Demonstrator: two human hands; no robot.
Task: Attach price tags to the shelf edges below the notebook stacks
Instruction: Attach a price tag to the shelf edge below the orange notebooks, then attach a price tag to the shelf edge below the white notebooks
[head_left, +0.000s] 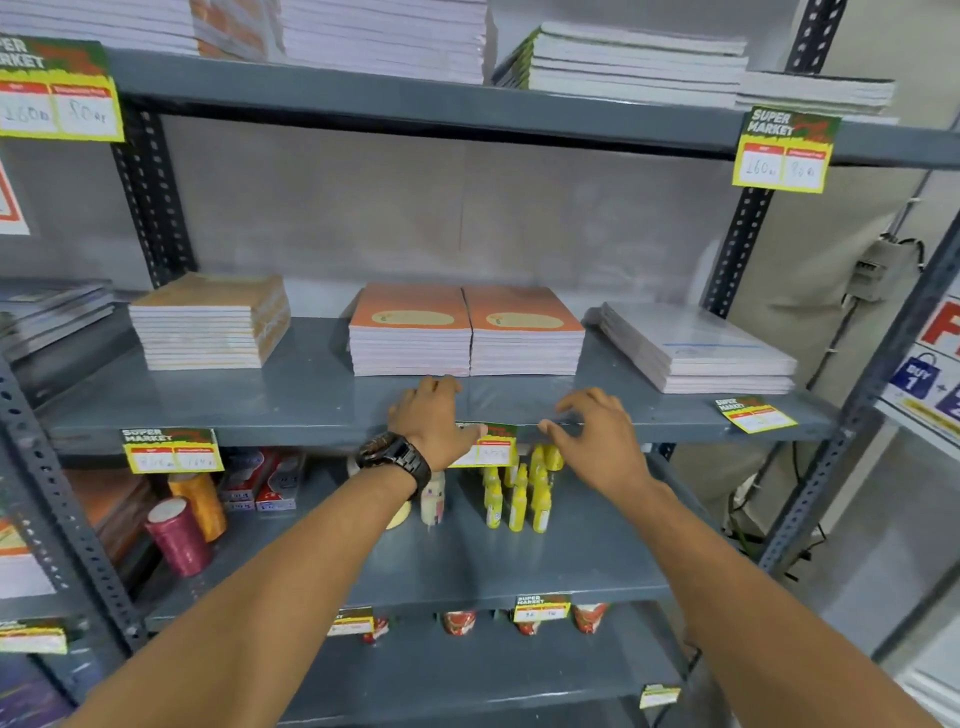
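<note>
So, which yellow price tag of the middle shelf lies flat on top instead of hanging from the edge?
The right-hand yellow price tag, lying flat beside the plastic-wrapped white notebook stack.

Shop, stationery aisle. Grey slotted-steel shelving (332, 410) carries stacked notebooks (410, 338) on middle shelf. Yellow "SUPER MARKET" price tags (171, 450) hang along shelf edges. Glue bottles (519, 499), thread spools (179, 535) below that shelf. "BUY 1" promo sign (922, 384) right of shelving.
</note>
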